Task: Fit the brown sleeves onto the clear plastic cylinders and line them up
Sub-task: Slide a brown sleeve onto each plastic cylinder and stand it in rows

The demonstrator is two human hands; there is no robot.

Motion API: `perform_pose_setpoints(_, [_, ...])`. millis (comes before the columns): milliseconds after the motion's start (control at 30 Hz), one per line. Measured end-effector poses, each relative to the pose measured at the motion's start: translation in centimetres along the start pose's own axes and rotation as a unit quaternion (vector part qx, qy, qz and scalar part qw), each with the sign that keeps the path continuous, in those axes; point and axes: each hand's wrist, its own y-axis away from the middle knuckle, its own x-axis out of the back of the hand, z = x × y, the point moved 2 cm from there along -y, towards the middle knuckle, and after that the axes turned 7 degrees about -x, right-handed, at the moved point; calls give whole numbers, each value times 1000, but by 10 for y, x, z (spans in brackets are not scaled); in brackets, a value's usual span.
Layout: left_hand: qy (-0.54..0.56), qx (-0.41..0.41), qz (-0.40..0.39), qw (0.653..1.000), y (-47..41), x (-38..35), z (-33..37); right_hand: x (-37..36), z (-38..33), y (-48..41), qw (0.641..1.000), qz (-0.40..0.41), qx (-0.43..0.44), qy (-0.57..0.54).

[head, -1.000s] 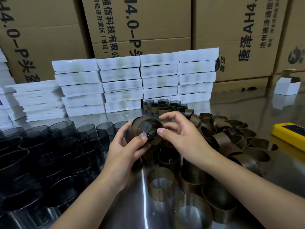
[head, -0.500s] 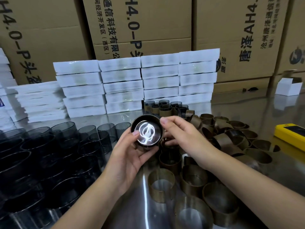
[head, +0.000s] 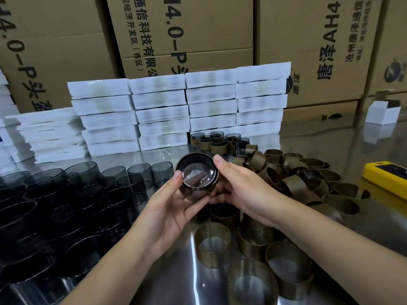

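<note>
Both hands hold one clear cylinder (head: pixel 196 173) with a brown sleeve around it, its open mouth turned toward me above the steel table. My left hand (head: pixel 174 208) cups it from below and grips its left rim. My right hand (head: pixel 239 186) grips its right side with the thumb on the rim. Several bare smoky cylinders (head: pixel 72 194) crowd the left of the table. Loose brown sleeves (head: pixel 293 179) lie in a heap on the right, with more sleeves (head: pixel 212 243) standing in front. A small group of sleeved cylinders (head: pixel 218 143) stands at the back centre.
Stacks of white flat boxes (head: pixel 176 111) run along the back, with large cardboard cartons (head: pixel 187 34) behind them. A yellow device (head: pixel 387 177) lies at the right edge. A small white box (head: pixel 382 114) sits at the far right on the steel table (head: pixel 319 137).
The held cylinder has been turned from lying sideways to facing its open mouth toward me, and both hands have shifted around its rim.
</note>
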Motion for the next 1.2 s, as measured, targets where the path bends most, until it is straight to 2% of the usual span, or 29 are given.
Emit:
perform_pose_setpoints(167, [45, 17, 37, 998, -1, -2, -6, -1, 2, -1, 1000, 9, -1, -22])
perform_pose_setpoints(300, [44, 9, 20, 999, 2, -5, -7, 3, 5, -4, 996, 62, 21, 64])
perform_pose_setpoints(500, [42, 6, 36, 998, 2, -6, -9, 8, 6, -7, 988, 96, -16, 119])
perform_pose_setpoints(700, [43, 13, 57, 997, 4, -11, -7, 6, 5, -8, 990, 61, 8, 125])
perform_pose_setpoints(867, [45, 41, 75, 995, 5, -10, -6, 5, 3, -4, 982, 50, 30, 178])
perform_pose_setpoints(1000, [-15, 50, 117, 992, 4, -6, -12, 0, 3, -1, 976, 17, 24, 216])
perform_pose_setpoints(1200, [-85, 51, 114, 989, 3, -3, -15, 0, 2, -2, 976, -12, 46, 211])
